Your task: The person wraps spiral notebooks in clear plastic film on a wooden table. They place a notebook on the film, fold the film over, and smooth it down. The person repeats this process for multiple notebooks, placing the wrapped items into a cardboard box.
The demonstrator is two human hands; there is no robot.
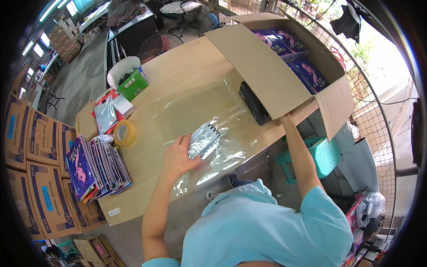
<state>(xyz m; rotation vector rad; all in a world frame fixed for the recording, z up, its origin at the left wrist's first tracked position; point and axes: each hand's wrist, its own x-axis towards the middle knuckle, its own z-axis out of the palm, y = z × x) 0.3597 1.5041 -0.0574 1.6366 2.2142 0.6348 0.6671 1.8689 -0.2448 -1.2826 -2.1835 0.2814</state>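
My left hand (178, 155) grips the near-left edge of a small silver-covered spiral notebook (204, 140) with black binding. The notebook is on a clear plastic sheet (191, 104) spread over the wooden table, whose glossy folds bunch around it. My right arm (299, 149) reaches to the right, and the fingers of my right hand (285, 119) are hidden beneath the hanging flap of a large open cardboard box (260, 66). Inside this box lie several dark purple notebook packs (307, 73) with pink figures. A black box (254, 103) rests beside the flap, close to my right hand.
At the left stand spiral notebooks (104, 167), a yellow tape roll (125, 133), silver and red packs (106, 115), and a white tub (122, 69) with a green box (133, 85). Stacked cartons (42, 155) border the table's left end. A teal stool (322, 155) stands below my right arm.
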